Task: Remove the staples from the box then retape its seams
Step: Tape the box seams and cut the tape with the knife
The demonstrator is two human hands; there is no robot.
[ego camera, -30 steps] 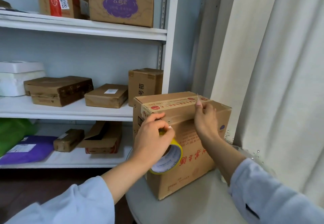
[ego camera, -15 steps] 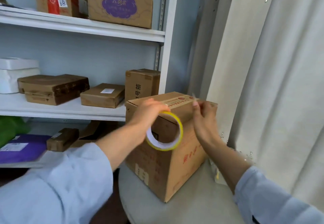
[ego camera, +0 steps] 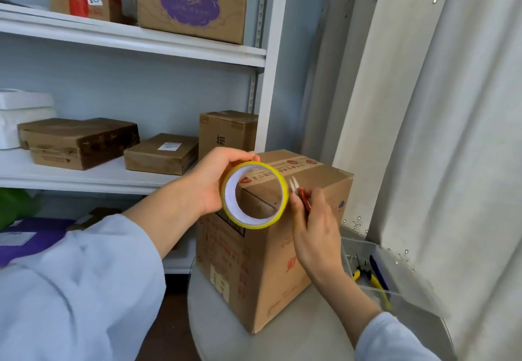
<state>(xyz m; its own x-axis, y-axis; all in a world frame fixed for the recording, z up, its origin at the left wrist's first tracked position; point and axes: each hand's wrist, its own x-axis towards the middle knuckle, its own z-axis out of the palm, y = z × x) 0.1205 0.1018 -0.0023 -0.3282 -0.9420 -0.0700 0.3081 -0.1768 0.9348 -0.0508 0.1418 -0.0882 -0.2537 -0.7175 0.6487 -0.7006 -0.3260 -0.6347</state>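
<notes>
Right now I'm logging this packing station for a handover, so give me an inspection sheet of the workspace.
Surface: round white table, bearing the box.
Job's things: cardboard box upright, printed tape along its top; yellow tape roll held up in front of it.
Clutter: clear tray with pliers at the right.
Grippers: left hand grips the roll; right hand holds small red-handled snips.
Cables: nothing seen.
Surroundings: white shelves with parcels; curtain at the right.
</notes>
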